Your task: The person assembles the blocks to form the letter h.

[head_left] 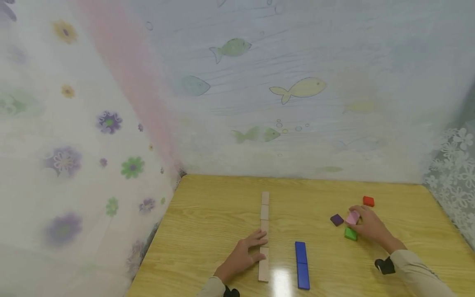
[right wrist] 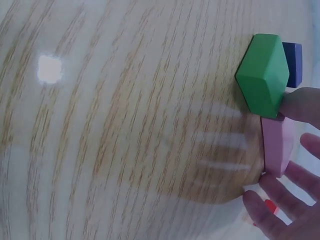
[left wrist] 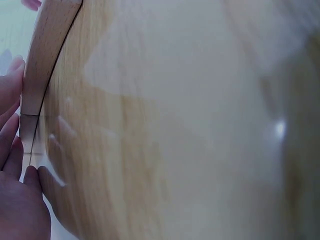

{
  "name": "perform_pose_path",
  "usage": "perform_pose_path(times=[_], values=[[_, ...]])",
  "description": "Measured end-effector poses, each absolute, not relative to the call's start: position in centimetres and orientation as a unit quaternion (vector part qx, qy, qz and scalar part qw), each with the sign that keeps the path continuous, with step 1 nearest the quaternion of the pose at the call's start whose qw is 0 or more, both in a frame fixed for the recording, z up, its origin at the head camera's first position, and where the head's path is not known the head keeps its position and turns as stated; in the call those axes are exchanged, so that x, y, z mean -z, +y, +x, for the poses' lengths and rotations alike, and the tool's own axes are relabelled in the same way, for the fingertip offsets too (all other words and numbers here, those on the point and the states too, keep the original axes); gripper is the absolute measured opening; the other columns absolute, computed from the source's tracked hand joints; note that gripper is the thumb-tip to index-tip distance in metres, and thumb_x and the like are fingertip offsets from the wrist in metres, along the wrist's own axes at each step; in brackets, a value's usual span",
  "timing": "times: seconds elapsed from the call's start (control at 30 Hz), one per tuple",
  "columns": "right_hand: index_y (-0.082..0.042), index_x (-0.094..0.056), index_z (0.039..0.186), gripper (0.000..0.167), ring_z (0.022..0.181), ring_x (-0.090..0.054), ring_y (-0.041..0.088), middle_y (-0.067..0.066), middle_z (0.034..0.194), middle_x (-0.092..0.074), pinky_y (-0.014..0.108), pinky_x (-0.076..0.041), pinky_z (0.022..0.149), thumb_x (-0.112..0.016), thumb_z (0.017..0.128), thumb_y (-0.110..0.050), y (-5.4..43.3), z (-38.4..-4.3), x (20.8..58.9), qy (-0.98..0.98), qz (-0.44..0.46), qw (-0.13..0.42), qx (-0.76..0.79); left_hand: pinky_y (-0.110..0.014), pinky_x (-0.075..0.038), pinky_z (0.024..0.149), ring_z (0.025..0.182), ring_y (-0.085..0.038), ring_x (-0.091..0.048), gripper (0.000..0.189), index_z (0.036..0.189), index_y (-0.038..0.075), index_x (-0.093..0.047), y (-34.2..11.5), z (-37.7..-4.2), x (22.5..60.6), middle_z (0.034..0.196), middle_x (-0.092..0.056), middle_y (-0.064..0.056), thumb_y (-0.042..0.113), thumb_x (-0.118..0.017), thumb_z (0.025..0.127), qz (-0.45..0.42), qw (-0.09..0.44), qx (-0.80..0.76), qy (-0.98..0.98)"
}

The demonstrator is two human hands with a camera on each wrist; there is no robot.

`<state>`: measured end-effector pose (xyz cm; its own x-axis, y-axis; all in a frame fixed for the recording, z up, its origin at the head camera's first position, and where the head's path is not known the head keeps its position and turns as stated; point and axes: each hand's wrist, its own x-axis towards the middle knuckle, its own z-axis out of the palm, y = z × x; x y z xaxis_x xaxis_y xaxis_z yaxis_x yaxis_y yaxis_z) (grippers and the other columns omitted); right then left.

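A row of plain wooden blocks (head_left: 264,268) lies end to end on the table, running away from me. My left hand (head_left: 240,255) rests along its left side, fingers extended and tips touching the wood; the left wrist view shows the fingers against the wooden strip (left wrist: 47,60). On the right, my right hand (head_left: 372,226) pinches a pink block (head_left: 353,218) between thumb and fingers. A green block (head_left: 350,234) lies just in front of it, close to the thumb. To its left is a dark purple block (head_left: 337,220), and a red block (head_left: 368,201) lies beyond the hand.
Two blue blocks (head_left: 302,265) form a short line on the table between my hands. The wood-grain table (head_left: 208,214) meets a fabric backdrop printed with fish (head_left: 297,87) at its far edge. Flowered fabric (head_left: 132,167) hangs along the left.
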<state>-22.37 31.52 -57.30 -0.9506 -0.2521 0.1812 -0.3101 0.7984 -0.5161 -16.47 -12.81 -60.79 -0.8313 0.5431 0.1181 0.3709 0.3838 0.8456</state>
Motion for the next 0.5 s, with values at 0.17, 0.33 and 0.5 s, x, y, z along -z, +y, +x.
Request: perform_pose_path(times=[0.17, 0.33, 0.5], values=[[0.01, -0.056, 0.114, 0.052, 0.104, -0.048, 0.052, 0.034, 0.113, -0.053, 0.065, -0.042, 0.083, -0.079, 0.076, -0.016, 31.44, -22.37, 57.36, -0.948, 0.145, 0.049, -0.279, -0.047, -0.027, 0.111, 0.14, -0.019, -0.026, 0.045, 0.129, 0.012, -0.059, -12.8, -16.45, 60.83, 0.146, -0.04, 0.002, 0.026, -0.068, 0.087, 0.275, 0.089, -0.479, 0.829], [0.012, -0.058, 0.11, 0.047, 0.103, -0.048, 0.052, 0.034, 0.111, -0.054, 0.065, -0.041, 0.083, -0.078, 0.075, -0.012, 31.37, -22.23, 57.14, -0.947, 0.147, 0.056, -0.281, -0.046, -0.028, 0.11, 0.14, -0.019, -0.026, 0.045, 0.129, 0.012, -0.059, -12.93, -16.51, 61.08, 0.146, -0.04, 0.002, 0.027, -0.068, 0.087, 0.278, 0.086, -0.481, 0.827], [0.012, -0.058, 0.11, 0.046, 0.104, -0.048, 0.053, 0.035, 0.112, -0.055, 0.065, -0.041, 0.085, -0.077, 0.075, -0.01, 31.19, -22.06, 56.86, -0.948, 0.14, 0.048, -0.282, -0.045, -0.028, 0.111, 0.14, -0.018, -0.026, 0.045, 0.129, 0.012, -0.059, -12.97, -16.58, 61.32, 0.146, -0.041, 0.002, 0.028, -0.067, 0.087, 0.284, 0.078, -0.478, 0.828]])
